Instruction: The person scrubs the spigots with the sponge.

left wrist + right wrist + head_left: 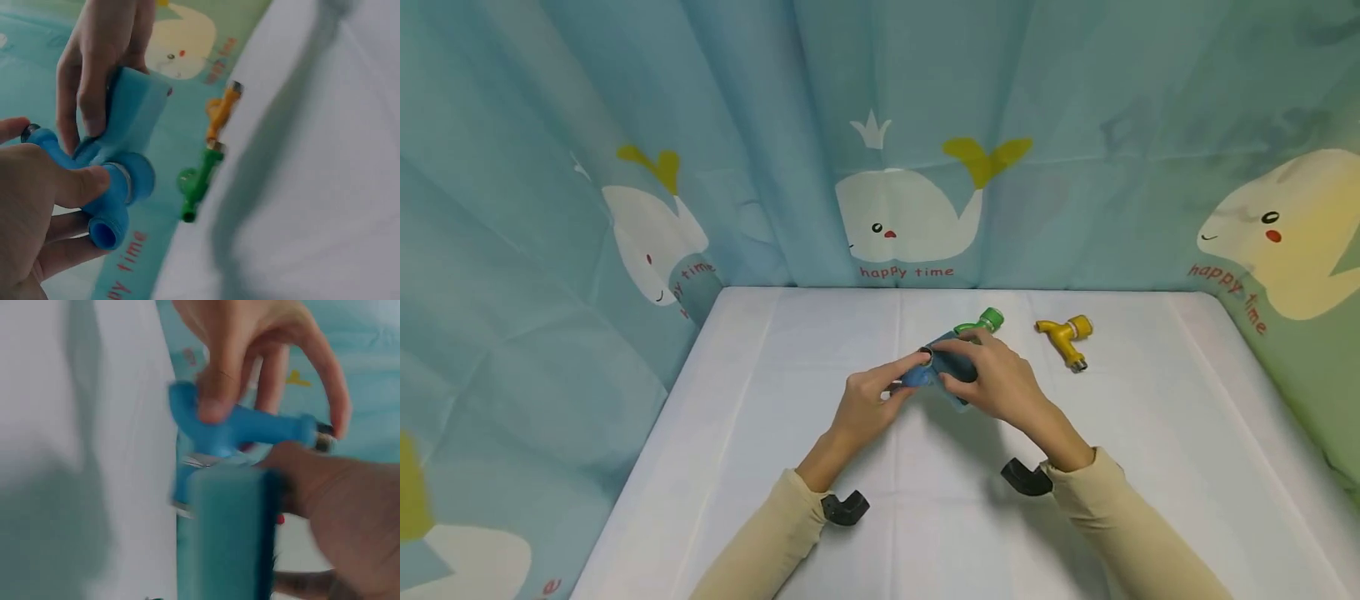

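My left hand [867, 402] grips a blue plastic tap [111, 203], thumb on its body and a finger at the dark threaded end. The tap's spout opening faces the left wrist camera. In my right hand [1003, 379] is a teal rectangular block with one dark face, like a scouring sponge [134, 112], pinched between thumb and fingers. The sponge overlaps the tap in both wrist views, right at its knob end. Both hands are close together over the table, and the sponge hides part of the tap in the right wrist view.
Behind my right hand a green tap [990, 320] lies on the white-covered table [775, 417]. A yellow tap [1063, 337] with a metal threaded end lies to its right. Blue-green curtains [910, 83] printed with whales stand along the table's back and sides.
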Demonstrator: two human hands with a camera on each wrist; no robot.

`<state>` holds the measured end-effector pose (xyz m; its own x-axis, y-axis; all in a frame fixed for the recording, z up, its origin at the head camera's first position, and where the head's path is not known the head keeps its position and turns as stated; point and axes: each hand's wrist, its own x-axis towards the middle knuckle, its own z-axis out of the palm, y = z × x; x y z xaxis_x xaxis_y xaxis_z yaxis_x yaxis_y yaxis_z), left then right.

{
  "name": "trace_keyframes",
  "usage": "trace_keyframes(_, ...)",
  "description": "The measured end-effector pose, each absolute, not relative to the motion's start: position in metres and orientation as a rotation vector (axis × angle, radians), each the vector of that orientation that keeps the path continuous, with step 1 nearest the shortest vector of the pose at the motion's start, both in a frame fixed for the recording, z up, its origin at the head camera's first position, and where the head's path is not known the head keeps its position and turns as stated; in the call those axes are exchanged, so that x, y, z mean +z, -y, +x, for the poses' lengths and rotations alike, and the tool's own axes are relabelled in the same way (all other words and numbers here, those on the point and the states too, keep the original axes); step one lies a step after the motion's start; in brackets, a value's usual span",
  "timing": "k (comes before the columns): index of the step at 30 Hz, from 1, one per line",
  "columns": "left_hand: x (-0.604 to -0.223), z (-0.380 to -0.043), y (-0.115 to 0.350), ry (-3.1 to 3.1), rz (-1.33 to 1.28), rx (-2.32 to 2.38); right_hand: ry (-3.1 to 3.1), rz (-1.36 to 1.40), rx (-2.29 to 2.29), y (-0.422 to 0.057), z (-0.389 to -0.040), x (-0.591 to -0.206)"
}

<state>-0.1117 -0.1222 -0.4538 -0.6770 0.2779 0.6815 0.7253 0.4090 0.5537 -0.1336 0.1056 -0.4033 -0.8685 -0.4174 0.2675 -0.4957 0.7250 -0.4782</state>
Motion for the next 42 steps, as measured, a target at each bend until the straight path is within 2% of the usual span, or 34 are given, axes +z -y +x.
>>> trace_keyframes(4,-0.454,-0.109,0.120,2.153,-0.510,-1.754,2.572,0.569,0.976,-0.103,-0.133,-0.412)
trace_keyframes(9,-0.445,-0.113,0.119,1.719,0.006,-2.551,2.199,0.744,1.111,-0.088,-0.129,-0.427)
trace_keyframes(15,-0.438,-0.114,0.118,1.347,0.286,-2.866,2.090,0.761,1.013,-0.084,-0.129,-0.441)
trace_keyframes(20,-0.433,-0.114,0.116,1.327,0.333,-2.917,2.042,0.870,0.946,-0.080,-0.129,-0.444)
trace_keyframes(25,-0.432,-0.115,0.117,1.283,0.374,-2.934,2.110,0.755,0.902,-0.089,-0.136,-0.445)
trace_keyframes(36,-0.429,-0.121,0.121,1.384,0.267,-2.760,2.323,0.732,1.773,-0.075,-0.102,-0.439)
trace_keyframes(42,-0.431,-0.120,0.124,1.474,0.149,-2.650,2.339,0.691,1.963,-0.082,-0.108,-0.437)
